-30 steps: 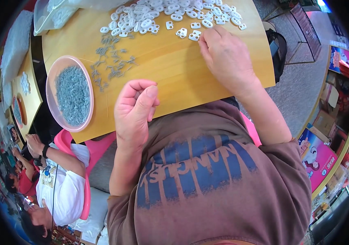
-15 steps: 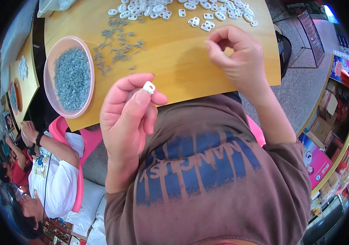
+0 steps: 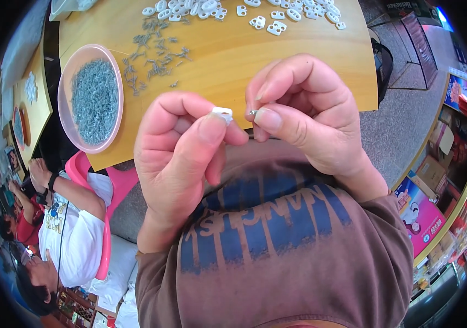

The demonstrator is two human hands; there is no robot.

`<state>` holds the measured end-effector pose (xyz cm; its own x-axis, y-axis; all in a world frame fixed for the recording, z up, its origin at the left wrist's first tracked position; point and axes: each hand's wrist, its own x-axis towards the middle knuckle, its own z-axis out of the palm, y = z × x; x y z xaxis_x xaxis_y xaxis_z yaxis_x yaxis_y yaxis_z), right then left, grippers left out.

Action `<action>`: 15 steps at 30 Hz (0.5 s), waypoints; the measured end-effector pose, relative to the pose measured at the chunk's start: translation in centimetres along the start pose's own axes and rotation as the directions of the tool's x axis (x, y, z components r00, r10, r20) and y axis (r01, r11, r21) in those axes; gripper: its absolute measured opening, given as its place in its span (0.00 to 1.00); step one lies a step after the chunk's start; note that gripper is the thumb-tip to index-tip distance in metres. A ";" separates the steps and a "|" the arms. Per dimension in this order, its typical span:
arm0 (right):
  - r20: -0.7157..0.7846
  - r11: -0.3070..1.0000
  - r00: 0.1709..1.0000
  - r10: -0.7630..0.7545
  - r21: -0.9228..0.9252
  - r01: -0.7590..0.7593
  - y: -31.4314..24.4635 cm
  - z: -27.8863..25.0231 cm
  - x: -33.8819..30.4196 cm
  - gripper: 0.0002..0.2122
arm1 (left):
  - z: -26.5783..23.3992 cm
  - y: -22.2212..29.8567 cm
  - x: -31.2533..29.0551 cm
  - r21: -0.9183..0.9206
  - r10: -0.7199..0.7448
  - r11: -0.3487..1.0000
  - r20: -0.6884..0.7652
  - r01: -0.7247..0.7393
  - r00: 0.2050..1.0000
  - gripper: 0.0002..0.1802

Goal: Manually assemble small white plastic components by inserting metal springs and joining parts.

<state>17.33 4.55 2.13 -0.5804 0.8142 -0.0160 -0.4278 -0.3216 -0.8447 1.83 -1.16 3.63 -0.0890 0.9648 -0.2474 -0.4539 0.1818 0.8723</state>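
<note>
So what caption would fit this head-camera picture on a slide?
Left hand pinches a small white plastic piece beside a tiny metal pin in the right hand, above a wooden table.

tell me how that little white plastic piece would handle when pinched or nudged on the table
Probably stiff and very light: the white plastic piece sits pinched in the left hand by the fingertips alone. It looks flat, so likely slides rather than rolls. Being tiny and smooth, it may slip.

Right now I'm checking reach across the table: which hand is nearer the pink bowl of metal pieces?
Left. The left hand is raised just right of the pink bowl, pinching a small white piece. The right hand is farther right, beyond the left hand.
</note>
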 end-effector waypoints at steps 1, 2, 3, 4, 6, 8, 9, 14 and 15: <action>0.000 1.000 1.000 0.006 0.008 -0.006 0.0 0.0 0.0 0.06 | 0.0 -0.1 0.0 0.027 0.027 0.999 0.012 -0.027 1.000 0.07; 0.000 1.000 1.000 0.006 0.010 -0.006 0.0 0.1 -0.1 0.06 | 0.1 0.0 0.0 0.028 0.026 0.999 0.012 -0.026 1.000 0.07; 0.000 1.000 1.000 0.002 0.008 -0.002 0.0 0.1 -0.1 0.07 | 0.2 0.1 0.0 0.022 0.016 1.000 0.018 -0.017 1.000 0.07; 0.001 1.000 1.000 -0.003 0.006 0.003 0.1 0.1 -0.1 0.07 | 0.3 0.1 -0.1 0.015 0.007 1.000 0.025 -0.007 1.000 0.08; -0.003 1.000 1.000 -0.006 -0.007 0.006 0.0 0.2 -0.2 0.07 | 0.2 0.1 -0.1 0.017 0.005 1.000 0.041 -0.005 0.999 0.08; -0.006 1.000 1.000 -0.010 -0.021 0.010 0.1 0.1 -0.2 0.07 | 0.3 0.1 -0.2 0.020 0.003 1.000 0.057 -0.004 0.998 0.08; 0.004 1.000 1.000 -0.015 -0.023 0.016 0.1 0.1 -0.2 0.07 | 0.4 0.1 -0.2 0.018 0.001 1.000 0.052 -0.002 0.999 0.08; 0.051 0.998 0.998 -0.048 -0.045 0.050 0.2 -0.1 -0.2 0.08 | 0.6 -0.4 -0.3 0.046 0.008 0.999 0.038 -0.010 0.999 0.08; 0.055 0.996 0.997 -0.060 -0.060 0.063 0.3 -0.1 -0.2 0.08 | 0.6 -0.4 -0.3 0.052 -0.003 0.999 0.018 0.002 1.000 0.07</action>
<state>17.41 4.31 1.85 -0.5910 0.8041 0.0644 -0.4216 -0.2398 -0.8745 2.58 -1.42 3.60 -0.0719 0.9674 -0.2427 -0.4072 0.1937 0.8926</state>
